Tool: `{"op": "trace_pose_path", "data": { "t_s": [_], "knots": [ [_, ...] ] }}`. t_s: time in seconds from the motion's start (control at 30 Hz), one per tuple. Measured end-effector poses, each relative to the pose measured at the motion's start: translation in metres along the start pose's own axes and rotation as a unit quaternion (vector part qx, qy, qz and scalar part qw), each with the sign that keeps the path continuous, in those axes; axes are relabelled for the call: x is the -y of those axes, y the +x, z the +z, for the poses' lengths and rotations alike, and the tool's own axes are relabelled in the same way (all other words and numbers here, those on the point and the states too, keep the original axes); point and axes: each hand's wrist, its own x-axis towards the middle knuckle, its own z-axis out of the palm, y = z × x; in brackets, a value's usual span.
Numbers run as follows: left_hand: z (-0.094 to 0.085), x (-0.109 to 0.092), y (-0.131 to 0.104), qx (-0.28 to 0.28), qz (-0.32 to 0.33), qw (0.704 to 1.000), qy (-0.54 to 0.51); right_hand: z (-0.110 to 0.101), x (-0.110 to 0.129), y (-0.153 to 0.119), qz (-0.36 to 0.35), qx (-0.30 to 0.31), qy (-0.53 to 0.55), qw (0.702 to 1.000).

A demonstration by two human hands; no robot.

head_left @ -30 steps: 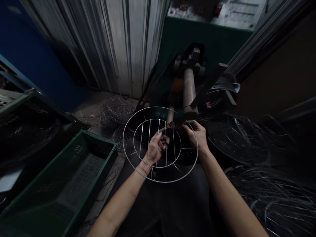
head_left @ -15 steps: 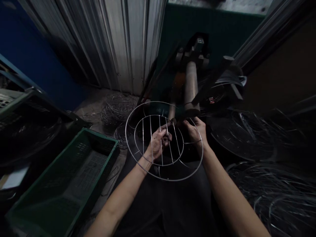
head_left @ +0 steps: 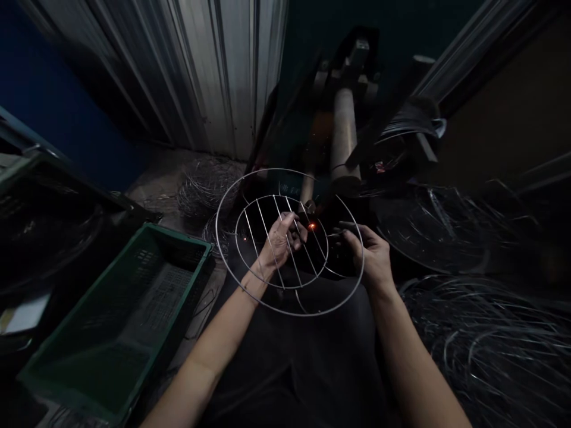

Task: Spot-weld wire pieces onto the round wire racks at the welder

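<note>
A round wire rack [head_left: 291, 289], made of two rings joined by short spokes with several parallel bars across the inner ring, is held tilted in front of me. Behind its bars, my left hand [head_left: 282, 241] has its fingers curled closed on the rack near the inner ring's middle. At the right side, my right hand [head_left: 372, 252] pinches a short spoke of the rack, inside the outer ring. A metal rod tip [head_left: 308, 206] of the machine stands just beyond the rack, with an orange glow [head_left: 311, 226] right below it. The exact finger contacts are partly in shadow.
The machine's thick metal cylinder [head_left: 345, 137] rises ahead. A green plastic crate [head_left: 147, 321] stands at left, beside a tangle of wire [head_left: 205, 190] on the floor. Many wire rings [head_left: 486, 339] are heaped at right. A corrugated metal wall [head_left: 223, 77] closes the back.
The rack has turned, so its bars slant differently. My right hand has moved right and nearer to me, away from the machine. An orange glow and a spark have appeared near the rod tip.
</note>
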Motion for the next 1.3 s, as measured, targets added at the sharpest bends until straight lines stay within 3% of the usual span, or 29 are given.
{"op": "trace_pose_path", "data": {
  "t_s": [0.4, 0.8, 0.93, 1.1, 1.2, 1.3],
  "knots": [
    [-0.004, 0.001, 0.012, -0.045, 0.067, 0.997, 0.009, 0.029, 0.004, 0.056, -0.068, -0.028, -0.036, 0.997],
    [-0.011, 0.002, 0.014, -0.024, 0.072, 0.997, 0.0, 0.039, 0.008, 0.066, -0.058, -0.015, -0.029, 0.998],
    [-0.021, 0.0, 0.012, 0.039, 0.034, 0.997, -0.059, 0.025, 0.005, 0.054, -0.018, 0.019, 0.021, 0.999],
    [-0.027, -0.001, 0.014, 0.065, 0.022, 0.997, -0.02, -0.008, 0.002, 0.003, -0.004, 0.031, -0.015, 0.999],
    [-0.025, 0.004, 0.012, 0.045, 0.033, 0.998, 0.017, -0.006, 0.005, -0.012, -0.022, -0.011, -0.032, 0.999],
    [-0.024, 0.01, 0.009, 0.023, 0.052, 0.998, 0.037, 0.007, 0.008, -0.002, -0.021, -0.052, -0.008, 0.998]
  ]
}}
